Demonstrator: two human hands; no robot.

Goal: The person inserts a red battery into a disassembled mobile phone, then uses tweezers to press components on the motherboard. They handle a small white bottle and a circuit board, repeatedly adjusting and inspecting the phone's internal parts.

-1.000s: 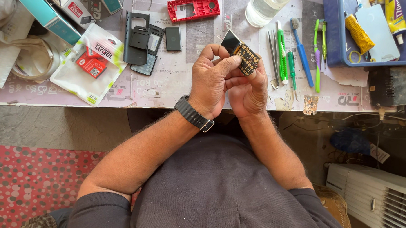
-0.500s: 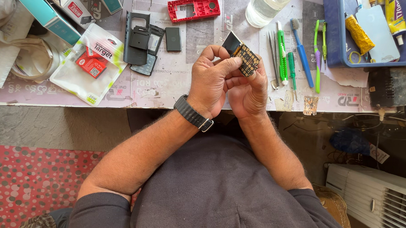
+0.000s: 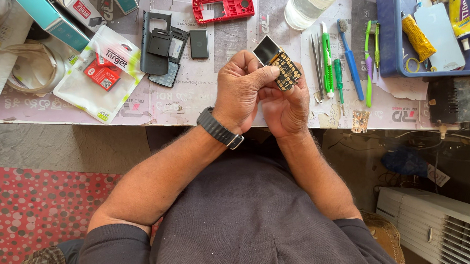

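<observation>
Both hands pinch a small phone circuit board point(image 3: 279, 67) above the table's near edge: left hand point(image 3: 241, 92) gripping its side, right hand point(image 3: 286, 107) beneath. It looks like inspection during disassembly; any next move calls for a steady, light hold.

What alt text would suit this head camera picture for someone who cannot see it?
Seen from above, a person's left hand and right hand together hold a small phone circuit board with its screen over a cluttered workbench. A red phone shell, black phone parts, tweezers and brushes lie around.
</observation>
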